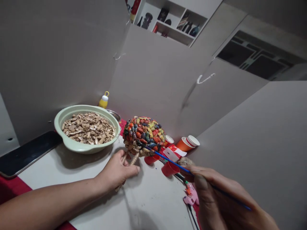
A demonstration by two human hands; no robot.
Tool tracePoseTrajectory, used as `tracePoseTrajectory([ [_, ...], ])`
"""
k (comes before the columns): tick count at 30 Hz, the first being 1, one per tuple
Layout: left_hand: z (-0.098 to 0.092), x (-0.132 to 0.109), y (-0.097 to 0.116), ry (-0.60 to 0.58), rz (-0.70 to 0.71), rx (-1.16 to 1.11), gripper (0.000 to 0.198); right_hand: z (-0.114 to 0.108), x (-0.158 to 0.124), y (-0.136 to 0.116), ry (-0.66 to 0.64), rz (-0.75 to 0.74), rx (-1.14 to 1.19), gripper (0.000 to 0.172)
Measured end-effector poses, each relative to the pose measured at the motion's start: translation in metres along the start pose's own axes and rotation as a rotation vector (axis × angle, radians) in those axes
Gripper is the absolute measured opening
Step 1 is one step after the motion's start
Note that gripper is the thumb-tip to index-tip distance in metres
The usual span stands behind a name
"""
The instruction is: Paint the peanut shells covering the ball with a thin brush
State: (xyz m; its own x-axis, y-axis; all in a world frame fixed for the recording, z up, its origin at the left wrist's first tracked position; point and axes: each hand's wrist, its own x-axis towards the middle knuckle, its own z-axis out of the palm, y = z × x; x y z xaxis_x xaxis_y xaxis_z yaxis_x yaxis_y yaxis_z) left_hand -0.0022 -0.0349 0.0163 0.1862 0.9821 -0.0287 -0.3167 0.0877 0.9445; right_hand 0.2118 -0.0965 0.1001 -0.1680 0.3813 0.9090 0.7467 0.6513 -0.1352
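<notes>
Multicoloured, knobbly shells (148,131) cover the central dome (134,134); the left hand (118,171) clamps its corded stems (135,158). The right hand (219,191) pinches a slim blue brush (171,161).

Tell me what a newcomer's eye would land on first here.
Probably the painted cluster, red, blue and yellow, near the centre, with the left hand holding its pale stem below. Next, the blue brush in the right hand, its tip at the cluster's lower side. Then the pale green colander of shells, to the left.
</notes>
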Motion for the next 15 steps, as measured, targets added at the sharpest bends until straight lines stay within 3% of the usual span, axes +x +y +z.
tracePoseTrajectory([
  [6,-0.001,0.001,-0.005,-0.012,-0.015,0.012,0.045,-0.005,0.001,-0.007,-0.017,0.010,-0.024,0.018],
  [11,0.002,0.000,-0.007,-0.020,-0.015,0.003,0.047,0.009,0.009,-0.013,-0.136,-0.093,0.026,0.012],
  [15,0.002,0.000,-0.005,-0.051,-0.011,-0.046,0.048,0.014,0.013,-0.006,-0.129,-0.107,0.028,0.010],
])
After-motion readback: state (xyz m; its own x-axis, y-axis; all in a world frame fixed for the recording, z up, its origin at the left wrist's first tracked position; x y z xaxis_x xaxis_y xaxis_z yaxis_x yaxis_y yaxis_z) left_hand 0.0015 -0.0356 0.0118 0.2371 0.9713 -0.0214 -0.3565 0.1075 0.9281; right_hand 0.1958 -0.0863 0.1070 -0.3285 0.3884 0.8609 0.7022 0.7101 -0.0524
